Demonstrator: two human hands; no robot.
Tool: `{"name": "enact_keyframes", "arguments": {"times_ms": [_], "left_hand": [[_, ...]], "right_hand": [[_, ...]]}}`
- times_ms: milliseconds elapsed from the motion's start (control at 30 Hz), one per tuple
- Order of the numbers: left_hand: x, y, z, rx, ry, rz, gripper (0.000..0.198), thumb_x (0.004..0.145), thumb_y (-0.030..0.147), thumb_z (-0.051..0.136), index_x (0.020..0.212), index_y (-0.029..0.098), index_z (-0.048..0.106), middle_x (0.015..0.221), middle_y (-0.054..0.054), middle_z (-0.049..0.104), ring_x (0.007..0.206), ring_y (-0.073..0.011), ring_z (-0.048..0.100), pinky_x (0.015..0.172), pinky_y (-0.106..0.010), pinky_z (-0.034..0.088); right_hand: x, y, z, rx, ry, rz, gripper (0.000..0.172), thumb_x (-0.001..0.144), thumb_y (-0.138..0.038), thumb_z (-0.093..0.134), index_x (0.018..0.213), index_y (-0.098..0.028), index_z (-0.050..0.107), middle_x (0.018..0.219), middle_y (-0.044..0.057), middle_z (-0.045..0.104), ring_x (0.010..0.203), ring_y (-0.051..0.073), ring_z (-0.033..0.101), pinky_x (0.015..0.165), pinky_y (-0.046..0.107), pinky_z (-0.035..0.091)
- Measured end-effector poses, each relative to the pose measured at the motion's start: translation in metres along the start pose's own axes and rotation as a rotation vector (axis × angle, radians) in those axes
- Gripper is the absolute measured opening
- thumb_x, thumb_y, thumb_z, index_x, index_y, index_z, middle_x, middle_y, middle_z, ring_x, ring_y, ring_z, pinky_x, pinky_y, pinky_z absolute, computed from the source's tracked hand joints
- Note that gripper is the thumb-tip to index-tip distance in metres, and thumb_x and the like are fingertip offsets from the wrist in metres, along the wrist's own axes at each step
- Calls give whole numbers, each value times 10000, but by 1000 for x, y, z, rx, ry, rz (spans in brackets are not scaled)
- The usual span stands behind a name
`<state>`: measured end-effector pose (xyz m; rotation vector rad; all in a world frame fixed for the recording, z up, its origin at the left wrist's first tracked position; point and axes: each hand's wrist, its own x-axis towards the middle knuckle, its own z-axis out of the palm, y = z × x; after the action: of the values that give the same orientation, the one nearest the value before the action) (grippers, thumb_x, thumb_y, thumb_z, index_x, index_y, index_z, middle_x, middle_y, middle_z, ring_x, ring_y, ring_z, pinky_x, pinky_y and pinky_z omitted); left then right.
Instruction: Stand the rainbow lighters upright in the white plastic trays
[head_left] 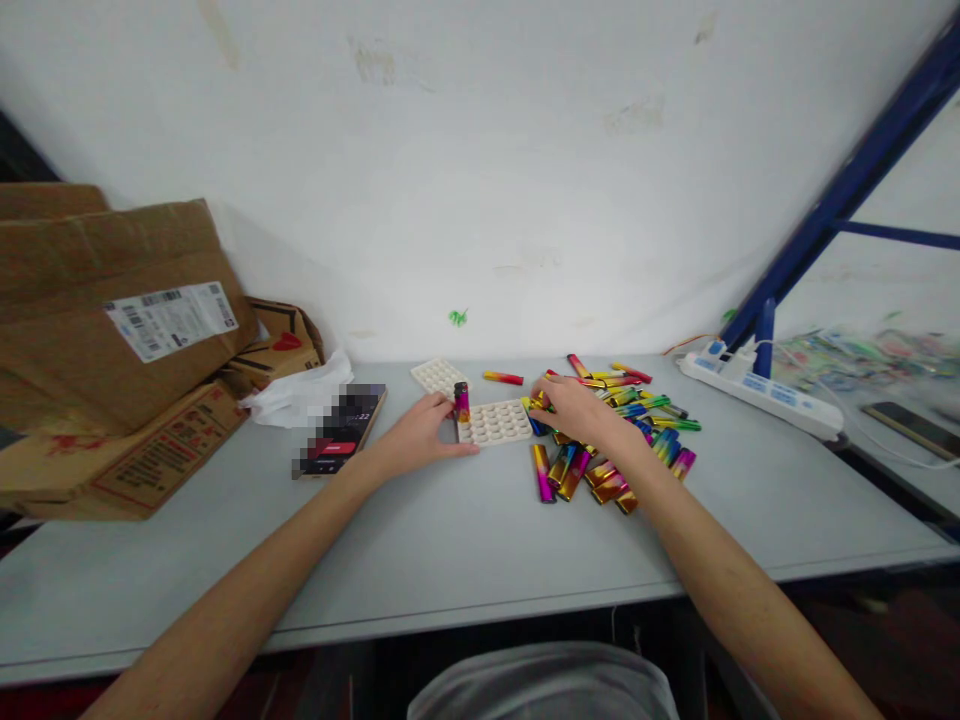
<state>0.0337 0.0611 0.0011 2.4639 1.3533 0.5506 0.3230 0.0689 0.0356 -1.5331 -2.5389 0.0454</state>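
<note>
My left hand [420, 436] grips the left end of a white tray [495, 424] with rows of round holes, the thumb along its front edge. A purple and red shiny lighter [462, 402] stands upright at the tray's left end, beside my left fingertips. At the tray's right end my right hand [571, 408] reaches over a pile of metallic, many-coloured lighters [574, 470]. Its fingers are curled down around a yellow and blue lighter [535, 415], partly hidden by the hand. Another red and yellow lighter [503, 378] lies behind the tray.
A second white holed tray [440, 376] lies near the wall. To the left are a phone [341, 432], a white plastic bag [304, 392] and cardboard boxes [120, 290]. A power strip [765, 390] with plugs and a blue metal frame [840, 190] stand on the right.
</note>
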Motion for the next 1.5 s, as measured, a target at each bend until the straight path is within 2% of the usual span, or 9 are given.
{"name": "enact_keyframes", "arguments": {"times_ms": [300,433,567,700,800,1000,1167,1300,1500], "left_hand": [[-1,-1,-1,7,-4,1,624,750,662,761,1098,150,691,1098,-141,640,1054,-338,622,988,-451,498],[-1,-2,-1,-2,-3,1,618,753,663,755,1085,146,695,1129,-155,640,1079,-348,614,1001,-465,494],[-1,-2,0,1,-4,12,628,755,669,751,1089,140,691,1126,-157,638,1071,-350,614,1004,-480,493],[-1,-1,-1,13,-2,13,639,749,692,747,1068,142,689,1073,-145,632,1022,-341,617,967,-475,509],[-1,-1,-2,13,-3,12,632,755,683,748,1082,145,691,1080,-144,636,1035,-340,618,982,-470,503],[-1,-2,-1,-7,15,7,608,739,642,785,1097,156,702,1108,-145,654,1067,-342,627,1010,-464,493],[-1,-2,-1,2,23,25,590,737,648,785,1068,165,705,1067,-137,661,1032,-343,634,982,-466,504],[-1,-2,-1,6,13,28,609,759,648,771,1111,157,694,1087,-141,653,1046,-348,626,975,-472,500],[-1,-1,0,17,10,23,602,761,638,772,1097,146,691,1055,-134,650,1002,-336,621,941,-469,507]], "right_hand": [[0,-16,6,-54,-76,87,207,985,-244,597,1094,-103,700,1093,185,735,1039,288,683,857,326,473],[4,-10,-1,79,95,136,228,1024,-194,497,1044,-118,711,1037,165,753,970,250,697,865,319,467],[5,-4,-7,486,320,104,233,1039,-267,503,1167,-160,666,1000,105,764,879,216,706,836,332,504],[4,-9,-5,1108,305,87,324,953,-497,631,1076,-198,613,801,14,707,712,170,679,666,289,534],[5,-17,-3,1352,281,116,401,824,-535,775,969,-210,591,656,-48,631,636,136,628,616,252,501],[6,-33,1,1894,203,130,408,676,-290,916,826,-219,543,896,14,742,928,189,743,965,352,559],[0,-45,0,1907,31,77,440,742,-228,843,1135,-230,644,987,26,730,911,189,729,976,398,566],[-1,-53,5,1760,-55,30,312,812,-284,756,1106,-231,665,990,8,686,787,148,672,801,339,572],[2,-68,20,1619,-2,-2,221,848,-379,674,939,-226,543,665,-83,470,525,84,369,502,226,273]]}}
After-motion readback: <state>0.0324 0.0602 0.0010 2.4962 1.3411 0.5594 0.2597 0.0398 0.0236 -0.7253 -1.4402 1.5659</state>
